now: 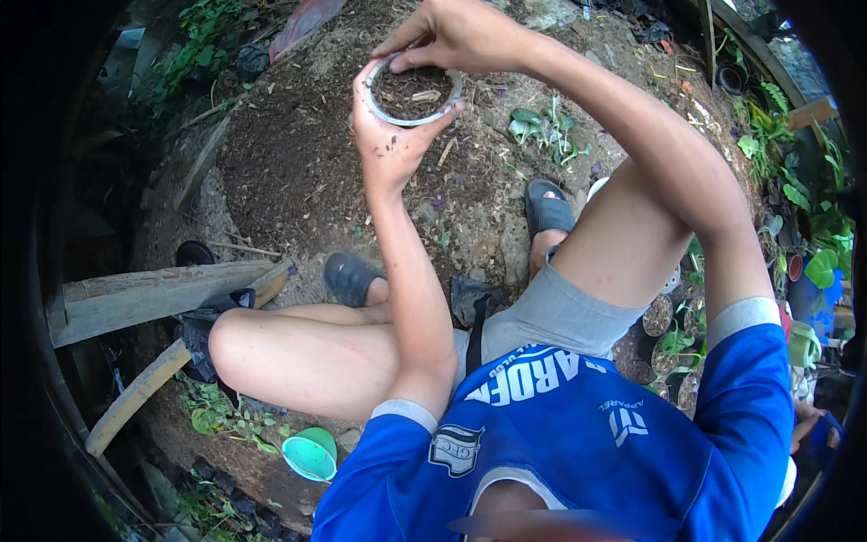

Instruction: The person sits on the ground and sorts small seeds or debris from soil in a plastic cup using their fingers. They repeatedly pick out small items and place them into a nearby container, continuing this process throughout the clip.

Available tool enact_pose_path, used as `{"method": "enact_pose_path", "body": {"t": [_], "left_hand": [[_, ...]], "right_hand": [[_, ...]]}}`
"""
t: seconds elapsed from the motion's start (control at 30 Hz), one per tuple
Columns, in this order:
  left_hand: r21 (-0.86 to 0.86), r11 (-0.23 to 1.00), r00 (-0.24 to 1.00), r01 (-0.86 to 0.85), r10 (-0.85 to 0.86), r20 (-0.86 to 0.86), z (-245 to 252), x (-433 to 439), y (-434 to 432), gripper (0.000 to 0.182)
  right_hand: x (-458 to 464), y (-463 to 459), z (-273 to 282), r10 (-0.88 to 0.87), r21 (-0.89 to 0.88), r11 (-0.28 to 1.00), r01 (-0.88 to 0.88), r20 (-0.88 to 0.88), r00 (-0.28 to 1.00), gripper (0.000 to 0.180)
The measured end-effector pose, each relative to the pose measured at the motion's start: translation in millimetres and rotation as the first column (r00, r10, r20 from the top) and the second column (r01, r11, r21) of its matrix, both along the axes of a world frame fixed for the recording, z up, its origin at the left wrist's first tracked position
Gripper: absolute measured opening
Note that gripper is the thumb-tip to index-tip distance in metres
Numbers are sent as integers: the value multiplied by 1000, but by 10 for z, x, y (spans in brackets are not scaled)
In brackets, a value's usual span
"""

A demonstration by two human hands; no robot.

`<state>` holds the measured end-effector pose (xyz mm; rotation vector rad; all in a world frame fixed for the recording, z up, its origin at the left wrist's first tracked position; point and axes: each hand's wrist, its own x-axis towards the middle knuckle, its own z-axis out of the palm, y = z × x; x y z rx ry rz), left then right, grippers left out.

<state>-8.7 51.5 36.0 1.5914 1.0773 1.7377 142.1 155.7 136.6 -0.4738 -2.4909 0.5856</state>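
A round pot with a pale rim (412, 124) is held up over the ground, filled with dark, loose soil (413, 88) and a chip of wood. My left hand (393, 149) wraps around its near side, with thumb and fingers spread along the wall and soil crumbs on the skin. My right hand (467, 34) pinches the far left part of the rim, the thumb over the soil and a finger outside. Beneath the pot spreads a broad layer of dark soil (291, 162) with wood chips. Several uprooted leafy seedlings (552, 132) lie on the ground to the right.
A green plastic container (310, 454) lies at lower left near wooden boards (162, 295). Potted seedlings (670, 342) stand beside my right thigh. Black plastic (474, 298) lies between my legs. Plants (806, 183) line the right edge. Part of another person (806, 420) shows at lower right.
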Motion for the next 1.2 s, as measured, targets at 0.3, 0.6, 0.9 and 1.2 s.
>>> {"method": "enact_pose_path", "body": {"t": [0.3, 0.6, 0.9, 1.2], "left_hand": [[43, 989, 983, -141, 145, -114, 25, -13, -47, 92], [54, 973, 964, -226, 231, -134, 3, -49, -16, 89], [36, 980, 978, -197, 199, -68, -20, -72, -15, 89], [13, 973, 969, -232, 232, -83, -21, -79, -13, 90]], "right_hand": [[255, -14, 317, -96, 139, 987, 82, 93, 991, 26], [28, -208, 100, 48, 193, 977, -90, 214, 976, 19], [18, -86, 172, 22, 292, 952, -91, 231, 973, 16], [-32, -168, 123, 69, 223, 967, -125, 242, 968, 24]]}}
